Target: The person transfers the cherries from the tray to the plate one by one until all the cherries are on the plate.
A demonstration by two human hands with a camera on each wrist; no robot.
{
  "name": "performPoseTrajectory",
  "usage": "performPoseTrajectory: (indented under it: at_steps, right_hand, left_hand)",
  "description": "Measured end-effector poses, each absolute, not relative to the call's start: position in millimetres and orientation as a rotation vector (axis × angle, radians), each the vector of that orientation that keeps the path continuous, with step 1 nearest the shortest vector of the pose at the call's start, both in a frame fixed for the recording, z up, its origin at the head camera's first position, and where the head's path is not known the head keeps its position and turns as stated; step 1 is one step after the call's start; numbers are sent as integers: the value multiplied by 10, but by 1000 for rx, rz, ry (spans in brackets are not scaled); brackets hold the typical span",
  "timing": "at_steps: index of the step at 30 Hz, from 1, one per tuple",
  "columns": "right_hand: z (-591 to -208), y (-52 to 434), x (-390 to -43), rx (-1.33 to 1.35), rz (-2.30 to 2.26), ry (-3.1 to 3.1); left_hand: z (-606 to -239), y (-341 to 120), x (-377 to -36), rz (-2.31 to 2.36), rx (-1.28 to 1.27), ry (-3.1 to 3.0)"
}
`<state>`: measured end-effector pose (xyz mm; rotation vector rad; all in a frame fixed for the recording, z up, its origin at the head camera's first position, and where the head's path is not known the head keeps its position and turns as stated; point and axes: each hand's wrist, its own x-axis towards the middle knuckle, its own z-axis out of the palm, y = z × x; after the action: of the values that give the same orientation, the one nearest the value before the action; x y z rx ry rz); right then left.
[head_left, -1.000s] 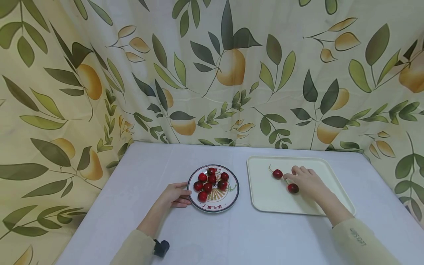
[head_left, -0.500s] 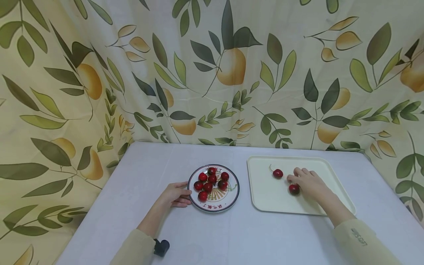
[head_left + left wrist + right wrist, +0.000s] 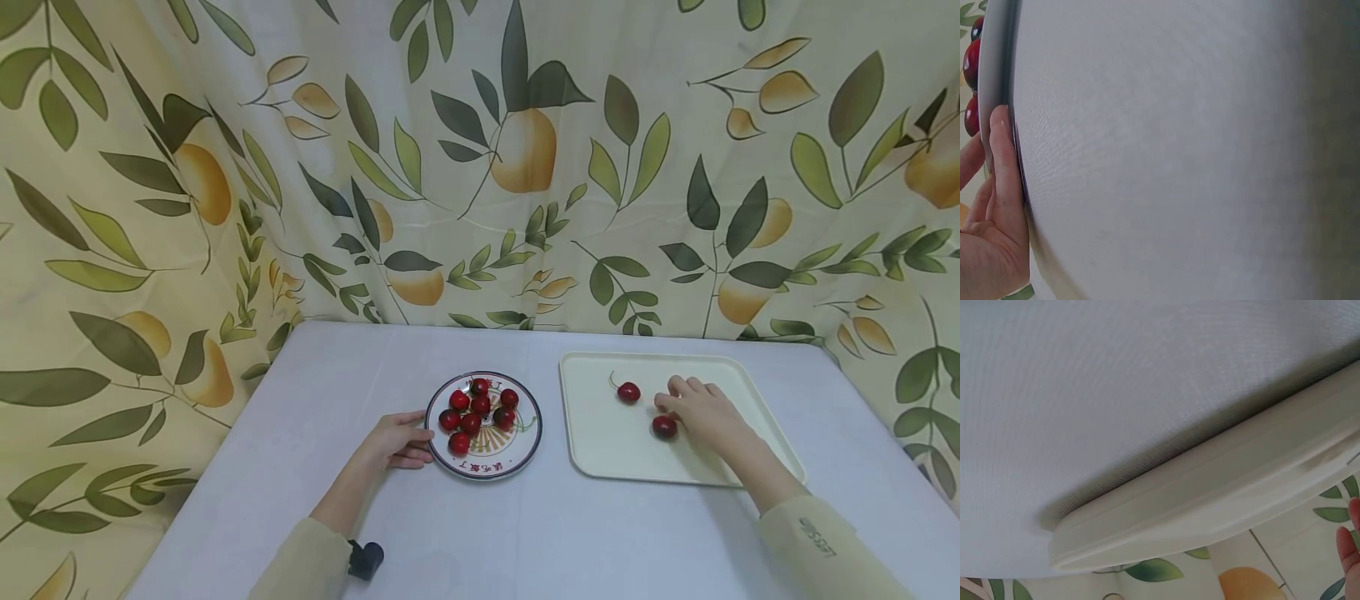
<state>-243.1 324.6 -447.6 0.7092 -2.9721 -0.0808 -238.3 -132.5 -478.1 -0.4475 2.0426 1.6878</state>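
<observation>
My left hand [image 3: 402, 442] holds the left rim of a round white plate [image 3: 487, 468] with a dark-edged rim, its thumb on top and its fingers at the side and below. Several dark red cherries [image 3: 470, 424] sit on the plate. In the left wrist view, the left fingers [image 3: 1005, 169] lie along the plate's outer side. Over the cream tray [image 3: 600, 454], my right hand [image 3: 697, 407] has bent fingers, just above and right of a cherry [image 3: 663, 427]. Whether it pinches that cherry's stem is hidden. A second cherry [image 3: 628, 392] with a stem lies further left on the tray.
A white cloth [image 3: 450, 533] covers the table. Behind and to the left hangs a curtain [image 3: 480, 250] printed with leaves and fruit. A small black device [image 3: 366, 562] is at the left sleeve. The tray's raised edge [image 3: 1210, 487] crosses the right wrist view.
The right hand has shifted slightly rightward from the nearer cherry, and that cherry's stem, seen earlier, is out of sight. The left hand and plate stay put.
</observation>
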Motion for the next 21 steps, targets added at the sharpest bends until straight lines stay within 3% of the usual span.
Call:
performPoseTrajectory:
  at_steps: [21]
  right_hand:
    - [-4541, 3296, -2395, 711, -85, -2961]
  left_hand:
    - [-4787, -1327, -2387, 1686, -450, 2043]
